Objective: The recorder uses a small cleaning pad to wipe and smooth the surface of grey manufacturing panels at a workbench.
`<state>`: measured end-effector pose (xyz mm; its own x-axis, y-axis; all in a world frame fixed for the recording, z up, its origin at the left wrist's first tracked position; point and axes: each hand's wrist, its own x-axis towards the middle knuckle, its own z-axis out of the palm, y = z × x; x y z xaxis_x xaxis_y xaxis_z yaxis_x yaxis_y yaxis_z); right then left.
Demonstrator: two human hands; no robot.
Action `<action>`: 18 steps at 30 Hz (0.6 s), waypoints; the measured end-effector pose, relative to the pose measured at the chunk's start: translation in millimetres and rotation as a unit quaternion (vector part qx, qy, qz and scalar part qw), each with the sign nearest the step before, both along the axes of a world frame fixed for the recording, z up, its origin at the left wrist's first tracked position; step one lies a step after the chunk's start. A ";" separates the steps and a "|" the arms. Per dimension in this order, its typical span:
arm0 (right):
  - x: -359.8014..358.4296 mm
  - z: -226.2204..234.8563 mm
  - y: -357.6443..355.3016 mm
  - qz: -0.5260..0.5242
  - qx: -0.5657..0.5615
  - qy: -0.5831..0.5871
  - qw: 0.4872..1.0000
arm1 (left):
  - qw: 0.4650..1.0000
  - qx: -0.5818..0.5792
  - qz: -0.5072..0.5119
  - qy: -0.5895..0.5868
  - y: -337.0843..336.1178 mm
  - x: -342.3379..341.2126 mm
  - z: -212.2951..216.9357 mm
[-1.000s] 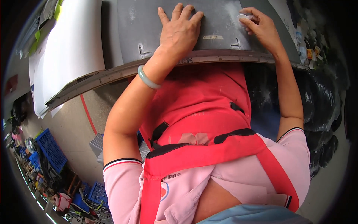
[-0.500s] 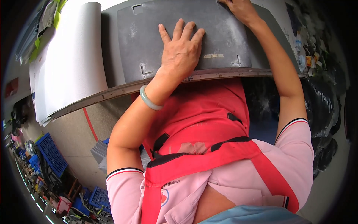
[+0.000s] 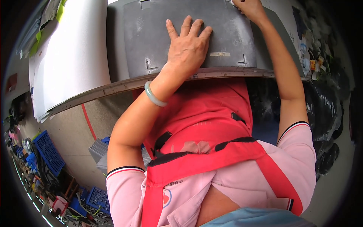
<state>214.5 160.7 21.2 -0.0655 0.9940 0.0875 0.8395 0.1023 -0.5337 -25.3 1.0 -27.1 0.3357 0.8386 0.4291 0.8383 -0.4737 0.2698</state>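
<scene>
Head view: person's L hand [image 3: 189, 48] flat on dark grey panel [image 3: 149, 41], fingers spread wide. R hand [image 3: 250, 9] over by panel's far right corner, fingertips pinching sm. white piece [image 3: 231, 2], mostly hidden. Panel's on bench [image 3: 124, 84], right of white sheet [image 3: 75, 49].

Pink shirt [image 3: 189, 198] | dark lettering [image 3: 175, 183], partly covered | round emblem [image 3: 166, 197], blue-rimmed
</scene>
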 end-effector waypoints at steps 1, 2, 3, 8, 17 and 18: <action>-2.9 3.5 3.4 0.008 -0.029 -0.039 0.999 | 1.000 0.000 0.003 0.001 -0.1 -0.7 -1.6; -4.4 8.8 5.8 0.011 -0.029 -0.038 0.999 | 1.000 -0.001 0.005 0.003 -0.4 -0.6 -2.7; -6.4 17.0 8.3 0.012 -0.096 -0.019 0.995 | 1.000 -0.001 0.007 0.005 -0.2 -0.3 -3.0; -23.6 14.8 17.2 0.256 -0.139 0.490 0.822 | 1.000 0.000 0.002 -0.001 -0.2 3.0 -3.0; -195.6 -15.0 19.3 0.322 0.097 0.050 0.940 | 1.000 0.008 0.003 -0.020 0.6 5.5 -7.1; -204.2 -16.0 23.0 0.322 0.104 0.033 0.940 | 1.000 0.006 0.001 -0.024 1.1 5.6 -7.0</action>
<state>10.3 183.8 5.3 -0.6353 0.7113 0.3008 0.5331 0.6858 -0.4954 -19.7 2.1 -34.1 0.3134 0.8339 0.4543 0.8249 -0.4761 0.3048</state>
